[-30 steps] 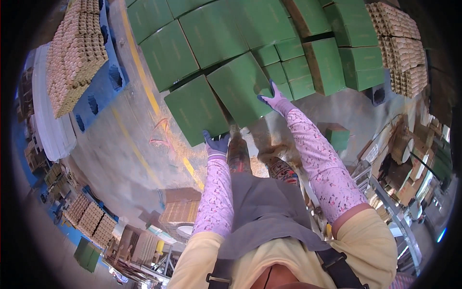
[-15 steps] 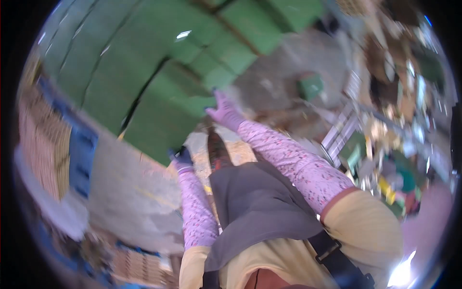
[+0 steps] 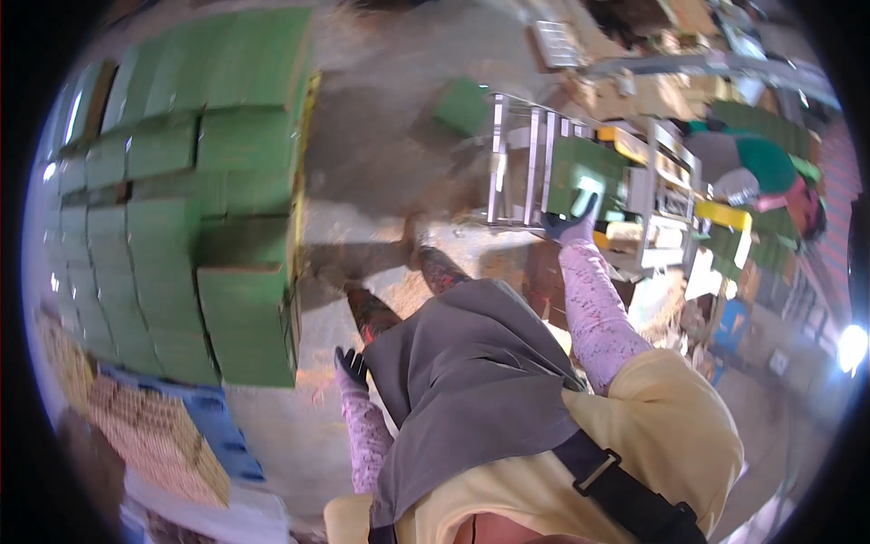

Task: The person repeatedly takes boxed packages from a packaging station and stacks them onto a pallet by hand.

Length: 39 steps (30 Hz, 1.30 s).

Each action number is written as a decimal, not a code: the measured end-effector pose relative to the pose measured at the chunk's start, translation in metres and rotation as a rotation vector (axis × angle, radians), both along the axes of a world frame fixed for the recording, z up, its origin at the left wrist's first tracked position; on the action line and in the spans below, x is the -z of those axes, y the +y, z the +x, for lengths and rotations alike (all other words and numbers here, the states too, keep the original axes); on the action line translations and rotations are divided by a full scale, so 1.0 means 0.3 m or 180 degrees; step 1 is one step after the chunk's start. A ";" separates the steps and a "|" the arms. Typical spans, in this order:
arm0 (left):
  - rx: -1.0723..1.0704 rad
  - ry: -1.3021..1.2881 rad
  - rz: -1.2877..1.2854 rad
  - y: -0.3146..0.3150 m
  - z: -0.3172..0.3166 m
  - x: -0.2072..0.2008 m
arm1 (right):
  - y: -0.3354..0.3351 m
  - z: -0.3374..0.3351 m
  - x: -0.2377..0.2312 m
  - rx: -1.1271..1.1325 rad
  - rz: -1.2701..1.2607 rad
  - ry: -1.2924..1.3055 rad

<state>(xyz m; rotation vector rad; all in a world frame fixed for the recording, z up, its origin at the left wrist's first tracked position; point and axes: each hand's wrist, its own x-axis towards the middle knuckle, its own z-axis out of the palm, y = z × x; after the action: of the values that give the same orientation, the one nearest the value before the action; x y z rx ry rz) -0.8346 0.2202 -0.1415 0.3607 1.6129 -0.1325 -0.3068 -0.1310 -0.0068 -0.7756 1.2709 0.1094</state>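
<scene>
My left hand (image 3: 352,370), in a lilac glove with dark fingertips, hangs low beside my grey apron (image 3: 480,363). Its fingers are spread and nothing is in them. Stretched forward to the right, my right hand (image 3: 575,225) is open at the near edge of a green box (image 3: 580,172) on a metal roller conveyor (image 3: 521,163). Whether it touches the box I cannot tell. To my left rises a big stack of green boxes (image 3: 245,317), apart from both hands.
Flat brown cardboard (image 3: 159,435) lies piled by a blue pallet (image 3: 222,422) at the lower left. A green piece (image 3: 462,107) is on the floor ahead. At the right, a person in a green top (image 3: 766,163) bends beside shelving with yellow parts (image 3: 725,216).
Both hands were at a green box on the stack and have come away from it. My view has turned right, and my right hand has swung over to the conveyor.
</scene>
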 end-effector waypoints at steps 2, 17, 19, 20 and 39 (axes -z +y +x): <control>-0.0047 -0.0100 0.0004 -0.022 0.059 -0.021 | -0.084 -0.001 0.072 -0.0395 -0.0253 -0.0352; 0.0487 0.1185 0.2511 0.592 -0.268 0.129 | 1.077 -0.208 -0.009 -0.5389 -0.0058 -0.1318; 0.0764 0.1783 0.2248 0.699 -0.358 0.165 | 1.348 -0.170 0.173 -0.6292 -0.0180 -0.2050; 0.0712 0.1846 0.2242 0.729 -0.447 0.186 | 1.494 -0.191 0.236 -0.6658 -0.0172 -0.2301; -0.0890 0.0538 0.1759 0.807 -0.457 0.386 | 1.971 -0.357 0.848 -0.8671 -0.4119 -0.2521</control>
<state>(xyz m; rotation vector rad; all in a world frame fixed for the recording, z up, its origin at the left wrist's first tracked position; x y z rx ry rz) -0.9718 0.4622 -0.2573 0.5506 1.8368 0.5178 -0.4140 0.4604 -0.2611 -2.6548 -1.5009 1.0035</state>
